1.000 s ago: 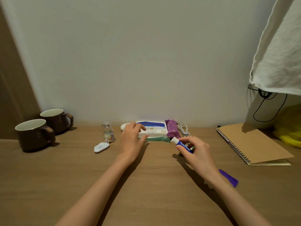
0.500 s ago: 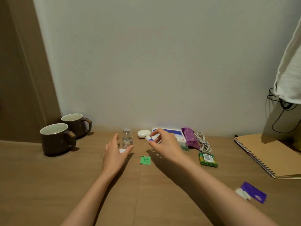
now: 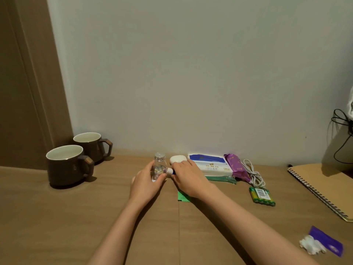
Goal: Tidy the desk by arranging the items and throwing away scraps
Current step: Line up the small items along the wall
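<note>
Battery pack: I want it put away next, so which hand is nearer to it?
Right. The right hand, holding a tube, lies left of the battery pack; the left hand, gripping the bottle, is further left.

Head view, forward-down, near desk [image 3: 57, 217]

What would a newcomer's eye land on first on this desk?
Mid-desk, the left hand holds a small clear bottle, and the right hand holds a blue-and-white tube beside it. Two brown mugs stand far left; a purple scrap and crumpled white tissue lie at the near right.
</note>
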